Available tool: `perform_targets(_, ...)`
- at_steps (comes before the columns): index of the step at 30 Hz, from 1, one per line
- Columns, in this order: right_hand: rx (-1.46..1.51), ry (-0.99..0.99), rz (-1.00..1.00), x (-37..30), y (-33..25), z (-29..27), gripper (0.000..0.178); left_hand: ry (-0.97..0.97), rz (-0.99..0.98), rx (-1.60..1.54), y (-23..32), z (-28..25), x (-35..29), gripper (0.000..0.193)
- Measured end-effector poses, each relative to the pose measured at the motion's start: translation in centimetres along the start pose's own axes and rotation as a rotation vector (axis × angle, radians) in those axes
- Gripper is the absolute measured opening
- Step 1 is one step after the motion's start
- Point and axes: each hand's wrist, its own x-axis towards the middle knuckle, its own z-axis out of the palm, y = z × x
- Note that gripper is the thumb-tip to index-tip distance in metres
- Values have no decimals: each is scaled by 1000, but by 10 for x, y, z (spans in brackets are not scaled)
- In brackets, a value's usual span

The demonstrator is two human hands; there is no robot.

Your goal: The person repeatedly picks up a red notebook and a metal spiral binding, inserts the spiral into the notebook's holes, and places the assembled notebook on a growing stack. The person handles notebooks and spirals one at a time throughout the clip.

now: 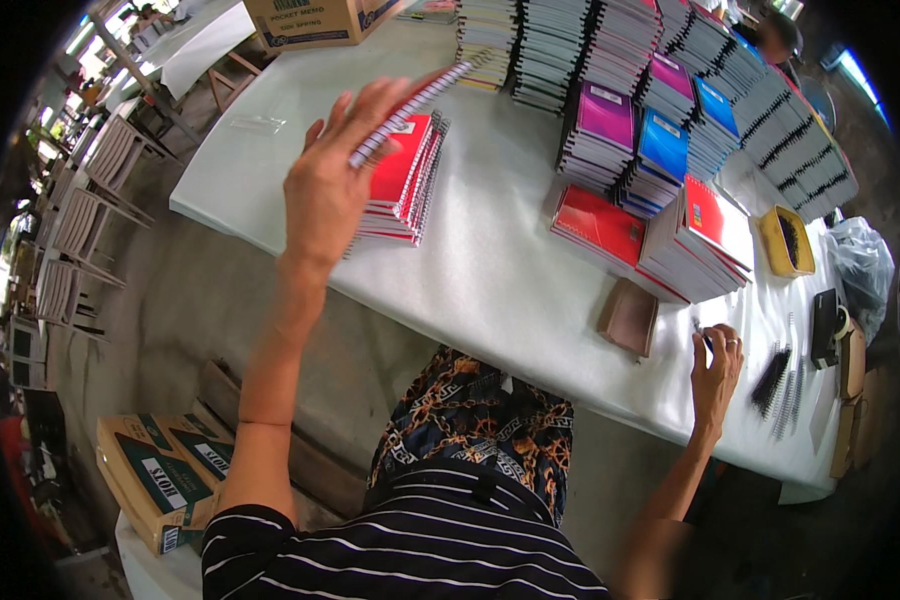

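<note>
My left hand (328, 190) is closed on the edge of a red spiral notebook (418, 104), raised and tilted over a stack of red spiral notebooks (398, 185) on the white table. Over at the right, my right hand (715, 378) rests low on the tabletop with its fingers pinched around something small and dark, too little of which shows to name. Just left of that hand lies a brown block (629, 317). Beyond the block stand more red notebooks (685, 245), some upright and some lying flat.
Purple notebooks (602, 112), blue notebooks (662, 140) and tall stacks fill the far side. A yellow basket (788, 242), loose black wire coils (773, 383) and a plastic bag (863, 262) are at the right. Cardboard boxes (315, 22) stand far left and behind me; chairs (118, 155) line the left.
</note>
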Motion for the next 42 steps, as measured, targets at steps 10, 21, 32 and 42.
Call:
perform_targets(10, 544, -52, -190, 71, -132, 34, 26, -556, -158, 258, -22, 17, -24, 87)
perform_targets(21, 49, -35, -448, 94, -124, 100, 19, -269, 111, 158, -12, 11, -20, 82)
perform_targets(32, 993, -24, 340, 69, -181, -8, 19, -232, 93, -485, 150, 96, -103, 79)
perform_targets(42, 1525, -286, 358, -19, -135, 25, 24, -989, -222, -1494, 82, 105, -99, 63)
